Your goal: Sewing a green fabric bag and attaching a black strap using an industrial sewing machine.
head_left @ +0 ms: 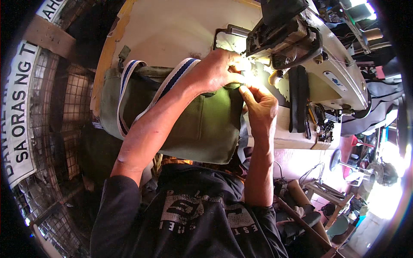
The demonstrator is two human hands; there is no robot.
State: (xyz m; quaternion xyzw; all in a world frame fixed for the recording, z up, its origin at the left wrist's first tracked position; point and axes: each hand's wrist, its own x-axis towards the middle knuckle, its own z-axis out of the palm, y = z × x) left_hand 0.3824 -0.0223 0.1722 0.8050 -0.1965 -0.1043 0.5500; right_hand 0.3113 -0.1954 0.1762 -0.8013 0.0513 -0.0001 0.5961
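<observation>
An olive-green canvas bag (198,124) with a white strap with a blue stripe (128,77) lies on the pale worktable. Under the lit head of a sewing machine (284,38), my left hand (217,71) pinches the bag's upper right edge, my forearm crossing over bag and strap. Just right of it, my right hand (262,107) grips the same edge between thumb and fingers. Exactly what small part lies between the fingertips is hidden by glare and the fingers.
The machine arm and a black bar (298,99) bound the right side. Small tools (318,124) lie by its base. The worktable (159,30) has worn edges. Wire grilles (75,116) and lettered signs stand at left. Stools, a fan and clutter crowd the lower right.
</observation>
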